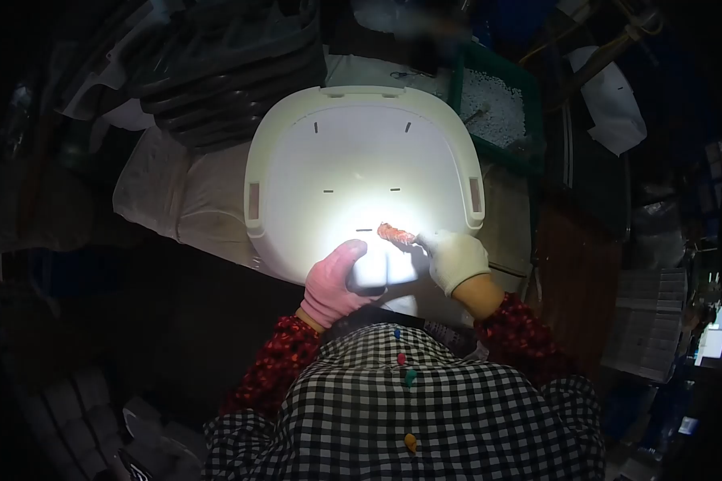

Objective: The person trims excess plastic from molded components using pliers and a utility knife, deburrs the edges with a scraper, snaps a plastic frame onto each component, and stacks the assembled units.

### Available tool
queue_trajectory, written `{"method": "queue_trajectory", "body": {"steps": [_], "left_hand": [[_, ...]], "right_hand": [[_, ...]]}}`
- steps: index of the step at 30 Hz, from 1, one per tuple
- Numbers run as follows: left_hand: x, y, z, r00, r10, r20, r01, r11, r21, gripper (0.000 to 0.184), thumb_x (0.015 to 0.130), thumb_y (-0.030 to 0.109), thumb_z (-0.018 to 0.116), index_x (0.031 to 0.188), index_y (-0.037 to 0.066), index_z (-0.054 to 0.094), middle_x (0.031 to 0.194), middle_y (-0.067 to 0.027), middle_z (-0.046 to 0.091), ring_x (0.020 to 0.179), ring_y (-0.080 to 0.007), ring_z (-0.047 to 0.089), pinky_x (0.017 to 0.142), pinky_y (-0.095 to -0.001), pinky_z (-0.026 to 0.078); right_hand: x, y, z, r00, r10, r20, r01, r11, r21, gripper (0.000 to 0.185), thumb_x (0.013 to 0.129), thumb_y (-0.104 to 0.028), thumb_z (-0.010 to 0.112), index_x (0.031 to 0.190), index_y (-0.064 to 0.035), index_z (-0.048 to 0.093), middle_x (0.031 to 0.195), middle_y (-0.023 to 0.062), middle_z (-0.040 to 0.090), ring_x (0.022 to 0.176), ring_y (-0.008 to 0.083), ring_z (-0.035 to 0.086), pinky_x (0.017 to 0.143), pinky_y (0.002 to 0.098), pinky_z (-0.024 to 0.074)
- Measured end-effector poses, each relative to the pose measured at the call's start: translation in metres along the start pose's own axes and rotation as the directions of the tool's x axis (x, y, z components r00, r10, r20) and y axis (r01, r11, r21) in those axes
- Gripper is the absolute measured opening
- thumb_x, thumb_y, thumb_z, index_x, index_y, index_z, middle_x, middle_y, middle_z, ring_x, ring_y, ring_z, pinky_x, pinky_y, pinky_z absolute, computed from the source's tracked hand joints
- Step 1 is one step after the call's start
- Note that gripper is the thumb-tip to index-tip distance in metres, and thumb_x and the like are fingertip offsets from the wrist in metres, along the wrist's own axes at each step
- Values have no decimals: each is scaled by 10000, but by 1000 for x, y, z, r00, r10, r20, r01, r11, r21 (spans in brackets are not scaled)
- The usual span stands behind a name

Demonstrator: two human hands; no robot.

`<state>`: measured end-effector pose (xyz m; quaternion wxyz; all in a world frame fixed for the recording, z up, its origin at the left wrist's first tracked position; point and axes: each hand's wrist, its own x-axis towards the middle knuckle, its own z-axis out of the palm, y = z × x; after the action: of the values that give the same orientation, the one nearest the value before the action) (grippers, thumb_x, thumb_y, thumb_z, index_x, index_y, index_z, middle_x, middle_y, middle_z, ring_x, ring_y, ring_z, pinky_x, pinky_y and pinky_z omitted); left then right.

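In front of me is a large white plastic shell (pixel 361 152) with rounded corners, a raised rim and narrow slots, brightly lit at its near side. My left hand (pixel 333 282), in a pink glove, is closed around a white block-like part (pixel 369 268) at the shell's near edge; glare washes out its details. My right hand (pixel 460 260), in a white glove, has its fingers closed at one end of a short, rough orange-red piece (pixel 396 233). That piece points left over the shell, its shadow falling below, and its exact kind is unclear.
A green crate (pixel 501 108) of small white pieces stands back right. Dark stacked trays (pixel 225 72) rise at back left. Pale wrapped bundles (pixel 180 192) lie under and beside the shell. A white sheet-like piece (pixel 610 100) is at far right. The surroundings are dim.
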<state>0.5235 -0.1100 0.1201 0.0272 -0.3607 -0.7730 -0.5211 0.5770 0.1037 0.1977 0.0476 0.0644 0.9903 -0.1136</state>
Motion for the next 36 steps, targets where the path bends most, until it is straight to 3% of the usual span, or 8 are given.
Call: {"method": "queue_trajectory", "body": {"steps": [3,8,13,17,23,25,31,36], "left_hand": [[-1,-4,0,999,34,-32,-36,998,-58,675,581,145,872,1152,49,526,1066,-160,631,945,-294,650,831,-339,534],[3,-2,-5,1000,29,-10,-29,998,-50,647,593,204,868,1128,60,533,1043,-147,642,902,-301,662,798,-343,546],[2,-3,-3,998,46,-33,-47,998,-32,650,590,243,873,1117,58,541,1051,-147,640,892,-304,661,776,-342,551],[2,-3,-7,1000,9,26,-8,1000,-28,633,621,353,838,1095,40,557,1076,-153,625,943,-315,638,798,-367,540],[2,-5,-9,999,33,34,-31,999,-40,653,624,366,834,1103,23,552,1075,-150,624,985,-309,625,849,-376,521],[2,-5,-9,999,32,43,-30,999,-43,659,623,376,831,1112,36,548,1074,-149,622,991,-312,620,854,-378,517],[11,2,-14,993,43,112,-48,998,44,657,599,349,855,1099,65,539,1049,-151,617,943,-312,630,836,-366,520],[6,1,-12,985,53,165,-73,990,119,538,644,31,647,1154,26,479,1125,-170,568,1100,-335,550,946,-390,463]], "right_hand": [[28,-17,14,965,-261,13,262,964,-40,237,815,-88,545,1007,-168,660,851,109,656,783,316,653,681,425,523],[39,-8,-7,935,-219,278,278,941,-193,297,789,-76,553,1053,-166,655,822,129,653,782,316,654,683,432,523],[32,-13,-8,945,-115,305,190,954,-231,306,797,-75,542,1069,-159,654,809,140,658,763,321,655,678,440,523],[43,-25,13,951,-259,169,278,955,-101,303,798,-71,540,1069,-147,653,826,151,664,763,345,652,698,447,524],[28,-11,-12,918,75,389,-55,996,-64,258,825,-82,523,1053,-130,635,943,152,661,901,342,644,779,433,513],[35,-22,0,922,88,377,-45,992,-122,262,831,-103,540,1074,-136,636,925,153,661,898,351,644,775,435,510],[97,-50,38,985,61,159,-97,968,233,231,847,-149,568,1057,-123,661,933,184,665,885,373,640,778,437,502],[147,-58,25,984,168,-66,-128,907,401,206,861,-118,568,1019,-37,673,779,154,659,677,235,629,674,335,492]]}}
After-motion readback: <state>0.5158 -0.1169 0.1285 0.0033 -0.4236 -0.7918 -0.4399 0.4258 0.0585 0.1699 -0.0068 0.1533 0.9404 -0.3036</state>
